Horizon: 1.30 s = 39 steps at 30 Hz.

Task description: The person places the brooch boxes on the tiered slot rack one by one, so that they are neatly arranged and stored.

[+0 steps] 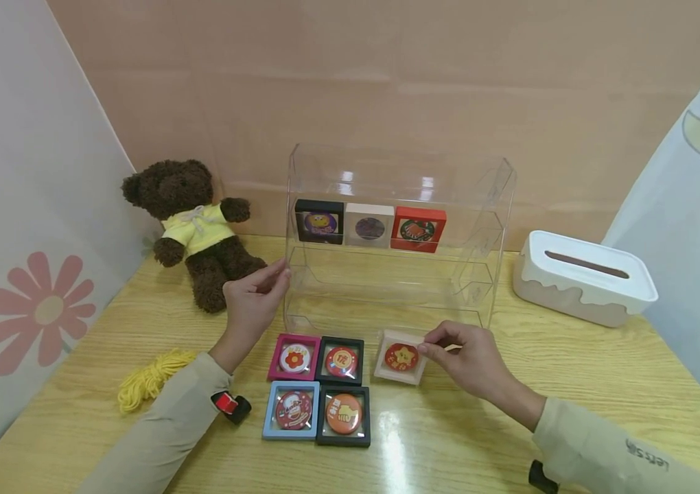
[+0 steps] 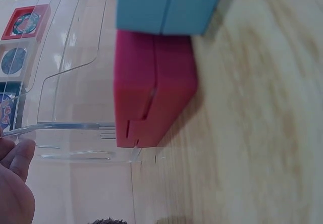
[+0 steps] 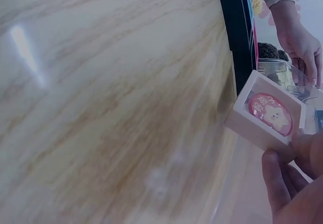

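Two hands show on my head feed, and each has hold of something. The right hand (image 1: 470,360) pinches the right edge of a pale frame (image 1: 401,357) holding a red star badge, its thumb and fingers parted only by the frame's wall. I have that frame just before the lower front of the clear rack (image 1: 387,168), right of four more frames; whether it touches the tabletop (image 1: 449,439), I cannot tell. The left hand (image 1: 254,298) grips the rack's left edge, thumb and fingers nearly together.

Only my head camera gives me the faces of those four: magenta frame (image 1: 293,357) and black flower-side neighbour (image 1: 340,360) farther off, blue frame (image 1: 291,410) and black thumbs-up frame (image 1: 344,416) nearer. My left wrist feed shows the magenta and blue ones side-on instead, with seams in their walls that I miss from above, and the rack's thin edge at the fingertips. My right wrist feed shows the pale frame's thick side and its tilt, with the left hand beyond.

From the head I also get a black frame (image 1: 319,221), whitish frame (image 1: 369,226) and red frame (image 1: 418,230) in a row on the rack, a teddy bear (image 1: 198,230) and a tissue box (image 1: 585,274).
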{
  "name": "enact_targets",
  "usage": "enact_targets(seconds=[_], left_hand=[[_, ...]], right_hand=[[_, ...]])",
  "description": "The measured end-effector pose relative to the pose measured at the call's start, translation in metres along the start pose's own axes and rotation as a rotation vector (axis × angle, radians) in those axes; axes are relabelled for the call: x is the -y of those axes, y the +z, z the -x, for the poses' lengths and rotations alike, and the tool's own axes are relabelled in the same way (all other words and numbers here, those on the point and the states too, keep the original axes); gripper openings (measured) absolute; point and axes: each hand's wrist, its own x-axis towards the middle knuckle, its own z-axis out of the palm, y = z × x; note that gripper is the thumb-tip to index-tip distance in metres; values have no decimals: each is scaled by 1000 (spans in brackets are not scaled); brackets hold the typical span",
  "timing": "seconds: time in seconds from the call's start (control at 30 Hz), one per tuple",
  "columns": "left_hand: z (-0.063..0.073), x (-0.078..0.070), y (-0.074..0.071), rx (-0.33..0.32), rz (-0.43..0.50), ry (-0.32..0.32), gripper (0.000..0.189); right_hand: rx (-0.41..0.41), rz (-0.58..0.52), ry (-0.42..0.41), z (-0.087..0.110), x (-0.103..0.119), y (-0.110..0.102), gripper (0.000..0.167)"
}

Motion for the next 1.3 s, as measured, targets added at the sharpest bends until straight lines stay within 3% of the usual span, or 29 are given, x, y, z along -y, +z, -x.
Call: enact_targets(seconds=[0.43,1.0,1.3], left_hand=[[0,3,0,-2,-15,33,20],[0,2,-1,0,-14,28,19],[0,1,-1,4,-11,16,20]], right_hand=[[-128,101,-99,-6,9,-15,15],[-220,98,-97,-22,12,-43,12],[-222,56,-88,-31,16,-62,12]])
